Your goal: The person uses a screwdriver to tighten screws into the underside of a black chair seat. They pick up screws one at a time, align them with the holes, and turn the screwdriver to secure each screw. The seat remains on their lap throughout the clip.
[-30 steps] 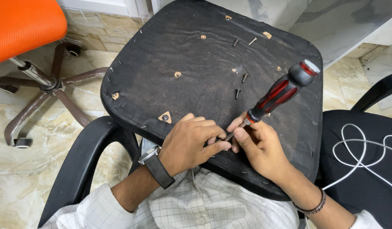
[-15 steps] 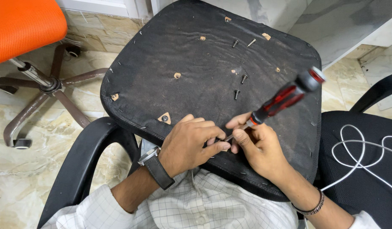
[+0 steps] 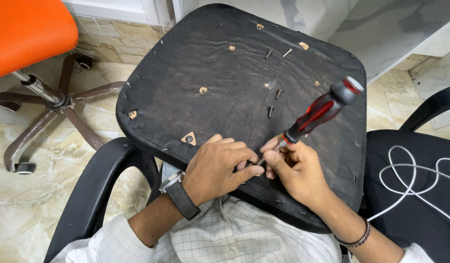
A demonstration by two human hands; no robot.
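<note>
At far left stands an orange chair (image 3: pixel 25 34) on a dark star base (image 3: pixel 54 104), on a marbled floor (image 3: pixel 35 204). A black armrest (image 3: pixel 96 187) curves up toward the middle, where an upturned seat pan (image 3: pixel 220 92) lies across the person's lap, its black fabric worn and stapled at the rim, with pale holes and loose screws (image 3: pixel 273 100) scattered over it.

The left hand (image 3: pixel 217 168), a watch (image 3: pixel 178 192) on its wrist, rests on the pan's near edge with fingers curled and pressed together at the tips, seemingly steadying something small, though what sits under them is hidden. Just beside it, touching, the right hand (image 3: pixel 295 170) pinches the shaft of a screwdriver (image 3: pixel 320 112) low down; its red and black handle tilts up and to the right.

The step in hand looks like seating the tip on a fastener near the pan's front edge. The next move likely calls for a firm grip on the handle and steady downward pressure so the tip does not slip.

At right, a white cable (image 3: pixel 412 178) loops on a second black chair (image 3: pixel 420 204).
</note>
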